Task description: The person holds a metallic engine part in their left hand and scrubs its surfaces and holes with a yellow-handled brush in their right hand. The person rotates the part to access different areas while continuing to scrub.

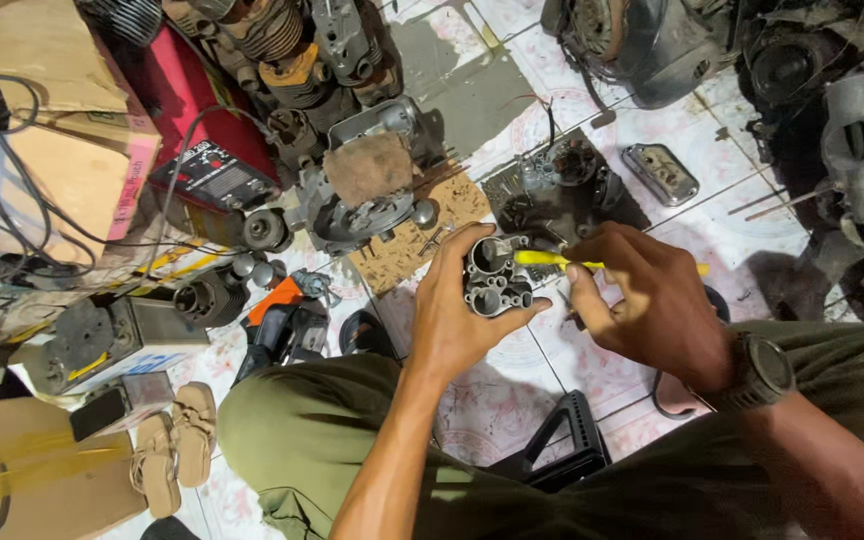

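Left hand wrapped around a grey metal casting, bores facing up, held above the lap. Right hand just right of it, pinching a yellow-handled tool whose tip sits in the casting's top edge.

Far left of the left hand: brown cardboard boxes, a red box with a dark panel, and a white carton with yellow marks. Sandals below-left, beside a brown box with yellow tape.

Ahead of both hands: engine parts on a scrap of board, more castings and a small metal cover on the tiled floor.

Right of the right hand: big engine cases crowd the edge. Open tile only straight ahead and under the hands; black stool below them.
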